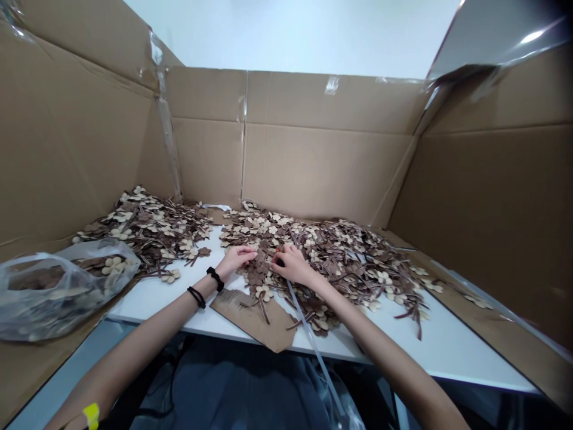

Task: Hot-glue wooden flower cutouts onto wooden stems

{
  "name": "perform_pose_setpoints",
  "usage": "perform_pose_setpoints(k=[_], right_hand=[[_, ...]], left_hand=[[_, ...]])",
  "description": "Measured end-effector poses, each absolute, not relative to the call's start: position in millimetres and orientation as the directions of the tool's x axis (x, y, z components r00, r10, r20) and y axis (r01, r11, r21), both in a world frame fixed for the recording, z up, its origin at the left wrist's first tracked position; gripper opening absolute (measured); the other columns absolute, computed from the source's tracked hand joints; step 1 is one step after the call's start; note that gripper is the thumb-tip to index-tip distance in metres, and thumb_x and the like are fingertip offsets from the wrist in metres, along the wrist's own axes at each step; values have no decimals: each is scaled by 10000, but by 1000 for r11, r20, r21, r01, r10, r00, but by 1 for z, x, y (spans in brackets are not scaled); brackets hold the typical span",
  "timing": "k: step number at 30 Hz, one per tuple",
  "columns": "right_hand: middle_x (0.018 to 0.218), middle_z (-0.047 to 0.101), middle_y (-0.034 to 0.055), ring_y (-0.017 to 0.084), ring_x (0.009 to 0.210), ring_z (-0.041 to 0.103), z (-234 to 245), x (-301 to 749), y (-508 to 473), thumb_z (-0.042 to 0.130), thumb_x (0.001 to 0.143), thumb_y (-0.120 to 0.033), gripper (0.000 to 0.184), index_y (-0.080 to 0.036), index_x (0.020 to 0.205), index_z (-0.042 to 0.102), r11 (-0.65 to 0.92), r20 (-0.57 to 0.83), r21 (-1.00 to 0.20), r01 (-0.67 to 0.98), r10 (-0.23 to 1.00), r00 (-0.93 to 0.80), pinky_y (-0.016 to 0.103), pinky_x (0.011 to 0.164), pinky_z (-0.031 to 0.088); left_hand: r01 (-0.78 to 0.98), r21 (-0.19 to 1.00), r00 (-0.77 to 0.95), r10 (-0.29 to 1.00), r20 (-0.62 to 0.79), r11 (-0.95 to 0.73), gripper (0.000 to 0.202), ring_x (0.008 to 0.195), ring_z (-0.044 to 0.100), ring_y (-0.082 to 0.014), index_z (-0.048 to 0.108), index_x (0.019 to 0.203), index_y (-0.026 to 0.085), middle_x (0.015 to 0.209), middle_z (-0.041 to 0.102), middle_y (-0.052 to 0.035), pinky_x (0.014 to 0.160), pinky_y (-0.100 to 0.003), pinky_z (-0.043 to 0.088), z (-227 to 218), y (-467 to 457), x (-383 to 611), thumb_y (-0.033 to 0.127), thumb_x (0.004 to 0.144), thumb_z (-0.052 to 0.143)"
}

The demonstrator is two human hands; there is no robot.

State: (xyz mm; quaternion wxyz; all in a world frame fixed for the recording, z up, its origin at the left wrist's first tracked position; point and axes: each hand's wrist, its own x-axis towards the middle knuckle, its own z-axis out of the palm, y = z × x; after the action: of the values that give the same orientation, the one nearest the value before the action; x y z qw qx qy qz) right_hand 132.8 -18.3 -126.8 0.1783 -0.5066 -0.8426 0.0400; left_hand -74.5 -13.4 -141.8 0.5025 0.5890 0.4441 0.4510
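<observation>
My left hand, with black bands on the wrist, has its fingertips pinched together at the edge of a brown flower-shaped piece. Close by on the right, my right hand is closed around a small dark object with a bit of orange on it; its kind is mostly hidden by the fingers. A long clear plastic strip runs from beneath that hand down over the table edge. Below both hands a torn piece of cardboard lies at the front edge, with a few flower pieces and brown strips on it.
Heaps of brown and cream flower pieces cover the middle and right of the white table. Another heap sits at back left. A clear plastic bag of flower pieces is at left. Cardboard walls enclose three sides.
</observation>
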Motion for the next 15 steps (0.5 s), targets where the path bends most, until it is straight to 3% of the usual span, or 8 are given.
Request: perform_pose_setpoints(k=[6,15], right_hand=[[977,530,69,254,1014,465,-138,127,-10,560,815,-367,194,-239,917,664,468,234,-295,833,881,-411,391,893,332],[915,560,49,225,964,497,-143,123,-4,583,790,-320,192,-247,932,689,455,242,-358,815,889,-390,359,878,334]], left_hand=[[87,991,219,973,78,-99,372,580,507,-100,659,793,127,702,628,-23,498,-213,310,-142,-13,-74,448,628,752],[67,996,252,967,36,-54,361,687,600,-147,658,813,130,749,656,-49,602,-240,423,-141,-16,-73,438,649,750]])
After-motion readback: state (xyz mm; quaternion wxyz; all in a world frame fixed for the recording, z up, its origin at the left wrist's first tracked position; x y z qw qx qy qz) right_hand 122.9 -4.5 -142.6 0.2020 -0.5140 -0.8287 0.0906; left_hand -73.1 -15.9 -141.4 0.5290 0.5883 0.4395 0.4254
